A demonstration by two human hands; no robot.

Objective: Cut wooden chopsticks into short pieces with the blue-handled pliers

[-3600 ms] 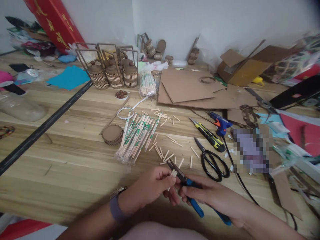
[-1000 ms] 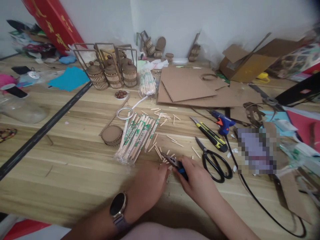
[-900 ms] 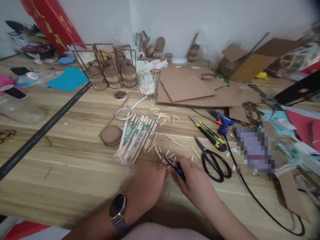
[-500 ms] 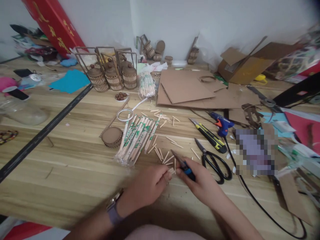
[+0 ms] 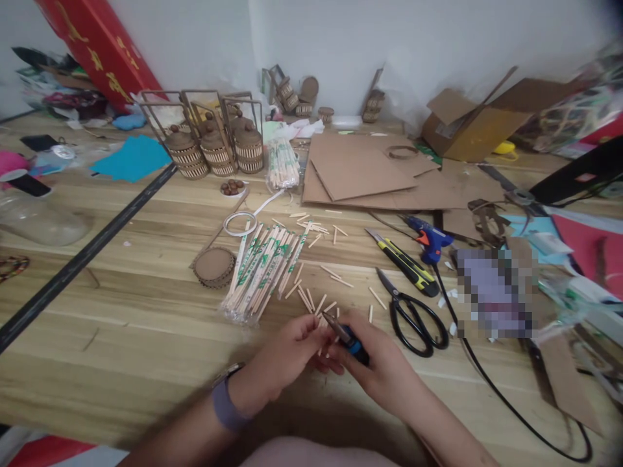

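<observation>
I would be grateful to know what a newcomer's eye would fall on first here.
Probably the slanted red panel with gold characters, at the upper left. Next come the three brown lidded containers with tall frame handles, at the left rear of the pale wooden table. Front and centre, the blue-handled metal pliers in the right hand's grip also stand out.

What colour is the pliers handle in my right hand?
The pliers handle looks blue and black, best seen in the head view.
</observation>
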